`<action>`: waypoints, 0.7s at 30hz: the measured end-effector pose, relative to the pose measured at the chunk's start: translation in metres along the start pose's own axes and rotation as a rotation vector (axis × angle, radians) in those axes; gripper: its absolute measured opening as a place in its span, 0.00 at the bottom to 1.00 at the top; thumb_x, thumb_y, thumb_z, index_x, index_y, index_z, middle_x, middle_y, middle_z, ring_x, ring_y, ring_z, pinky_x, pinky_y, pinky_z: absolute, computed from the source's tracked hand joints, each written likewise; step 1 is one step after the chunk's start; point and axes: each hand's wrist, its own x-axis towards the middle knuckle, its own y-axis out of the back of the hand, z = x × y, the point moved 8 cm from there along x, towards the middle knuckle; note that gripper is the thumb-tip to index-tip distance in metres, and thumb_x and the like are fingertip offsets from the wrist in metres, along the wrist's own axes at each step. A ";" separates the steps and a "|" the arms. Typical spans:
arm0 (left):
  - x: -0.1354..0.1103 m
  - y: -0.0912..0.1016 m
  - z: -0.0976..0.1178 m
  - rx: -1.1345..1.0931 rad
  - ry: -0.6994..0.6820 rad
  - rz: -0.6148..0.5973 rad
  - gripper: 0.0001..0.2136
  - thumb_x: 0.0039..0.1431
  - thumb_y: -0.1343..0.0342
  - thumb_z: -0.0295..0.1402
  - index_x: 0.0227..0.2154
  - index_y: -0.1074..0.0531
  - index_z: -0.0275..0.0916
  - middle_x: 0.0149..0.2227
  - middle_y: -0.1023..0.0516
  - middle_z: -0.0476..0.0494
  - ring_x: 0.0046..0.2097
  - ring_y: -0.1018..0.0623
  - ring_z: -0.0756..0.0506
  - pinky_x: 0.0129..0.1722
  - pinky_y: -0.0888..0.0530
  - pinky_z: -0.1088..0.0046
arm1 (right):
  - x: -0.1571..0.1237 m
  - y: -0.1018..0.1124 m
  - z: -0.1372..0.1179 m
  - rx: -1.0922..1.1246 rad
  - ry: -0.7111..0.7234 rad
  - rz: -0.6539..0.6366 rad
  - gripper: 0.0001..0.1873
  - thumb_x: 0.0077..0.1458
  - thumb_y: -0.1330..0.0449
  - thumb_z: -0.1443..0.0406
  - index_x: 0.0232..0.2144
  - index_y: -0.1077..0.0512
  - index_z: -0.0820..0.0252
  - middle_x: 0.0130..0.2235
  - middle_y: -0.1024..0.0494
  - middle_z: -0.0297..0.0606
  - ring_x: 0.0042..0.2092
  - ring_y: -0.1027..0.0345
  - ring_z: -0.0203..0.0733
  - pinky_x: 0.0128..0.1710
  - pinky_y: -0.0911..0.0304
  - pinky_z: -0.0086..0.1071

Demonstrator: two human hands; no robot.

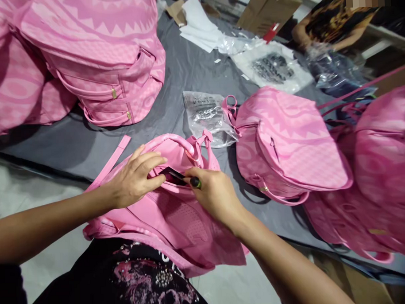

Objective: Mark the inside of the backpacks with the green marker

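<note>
A pink backpack [178,215] lies back-side up at the near edge of the grey table [186,72], partly over my lap. My left hand [133,176] rests on its top, fingers reaching into a dark opening [172,176] near the carry handle [175,142]. My right hand [213,193] is closed in a pinch at the same opening, holding a thin dark item that I cannot make out. Another pink backpack [288,144] lies just to the right.
A stack of pink backpacks [86,54] fills the far left, more pile up at the right [382,172]. A clear plastic bag [208,116] lies behind the handle. White sheets and printed bags [272,65] sit farther back, where another person [334,23] works beside cardboard boxes.
</note>
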 end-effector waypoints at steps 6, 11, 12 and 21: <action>-0.007 0.011 0.001 -0.001 0.025 0.112 0.13 0.64 0.44 0.31 0.50 0.25 0.48 0.60 0.30 0.41 0.66 0.35 0.38 0.68 0.40 0.46 | 0.014 -0.017 -0.017 -0.229 0.082 -0.172 0.07 0.59 0.41 0.71 0.35 0.23 0.58 0.33 0.18 0.39 0.33 0.25 0.41 0.28 0.54 0.33; -0.021 0.013 -0.019 0.004 0.324 0.131 0.37 0.65 0.43 0.38 0.70 0.54 0.38 0.67 0.39 0.27 0.69 0.39 0.34 0.67 0.35 0.52 | 0.031 -0.029 -0.027 -0.300 0.181 -0.245 0.08 0.63 0.43 0.70 0.37 0.22 0.60 0.34 0.18 0.42 0.34 0.26 0.43 0.28 0.54 0.34; -0.022 0.011 -0.021 -0.010 0.323 0.121 0.36 0.66 0.44 0.38 0.71 0.55 0.38 0.66 0.37 0.28 0.68 0.36 0.35 0.67 0.34 0.54 | 0.034 -0.031 -0.029 -0.306 0.197 -0.258 0.09 0.63 0.43 0.69 0.37 0.22 0.60 0.33 0.18 0.42 0.34 0.26 0.44 0.28 0.53 0.34; -0.026 0.014 -0.023 0.029 0.323 0.196 0.38 0.65 0.42 0.34 0.71 0.57 0.41 0.64 0.32 0.31 0.64 0.29 0.38 0.63 0.29 0.62 | 0.036 -0.015 -0.043 -0.280 0.203 -0.130 0.09 0.63 0.42 0.69 0.43 0.23 0.62 0.35 0.18 0.43 0.31 0.28 0.40 0.28 0.51 0.31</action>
